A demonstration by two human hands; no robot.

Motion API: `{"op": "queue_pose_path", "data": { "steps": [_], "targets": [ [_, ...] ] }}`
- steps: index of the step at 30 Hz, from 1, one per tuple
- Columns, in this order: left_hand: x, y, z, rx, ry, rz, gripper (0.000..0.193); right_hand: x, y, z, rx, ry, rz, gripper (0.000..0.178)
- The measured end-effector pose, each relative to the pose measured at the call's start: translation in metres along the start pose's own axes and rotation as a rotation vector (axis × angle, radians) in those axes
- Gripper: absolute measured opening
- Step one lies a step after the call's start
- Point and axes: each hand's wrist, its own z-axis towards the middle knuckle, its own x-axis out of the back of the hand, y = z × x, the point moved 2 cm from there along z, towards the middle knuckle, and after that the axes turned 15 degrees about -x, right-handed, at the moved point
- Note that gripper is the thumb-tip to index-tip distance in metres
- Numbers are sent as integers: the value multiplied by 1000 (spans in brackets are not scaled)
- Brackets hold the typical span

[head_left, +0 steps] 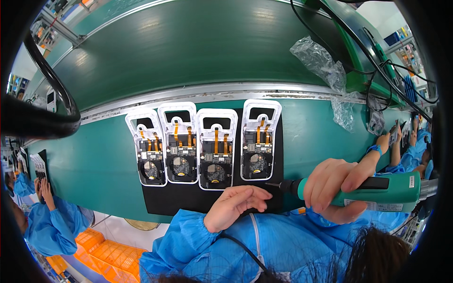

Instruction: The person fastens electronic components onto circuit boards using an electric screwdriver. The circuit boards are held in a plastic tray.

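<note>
My right hand is wrapped round a green electric screwdriver, whose black nose and thin bit point left. Close to the bit's tip is my left hand, its fingers loosely bent and somewhat apart; I see nothing held in it. Beyond the hands lie several white device housings with circuit boards and orange ribbon cables. The rightmost housing is nearest the bit and sits apart from the other housings, which lie close together. Under them is a black mat.
A green conveyor belt with a metal rail runs behind the table. Clear plastic bags lie at the back right, near black cables. A thick black arm juts in from the left. Co-workers' hands show at both sides; orange crates stand lower left.
</note>
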Motion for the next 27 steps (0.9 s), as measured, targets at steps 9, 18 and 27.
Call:
{"op": "queue_pose_path", "data": {
  "steps": [9, 18, 27],
  "targets": [
    [-7, 6, -1, -359, 51, 1018, 15, -6, 5, 2, -19, 5, 94, 36],
    [-11, 6, -5, -570, 112, 1244, 23, -13, 12, -1, -117, -103, 179, 36],
    [-14, 9, -5, -583, 75, 1303, 24, -12, 20, -3, -140, -137, 227, 38]
  ]
}}
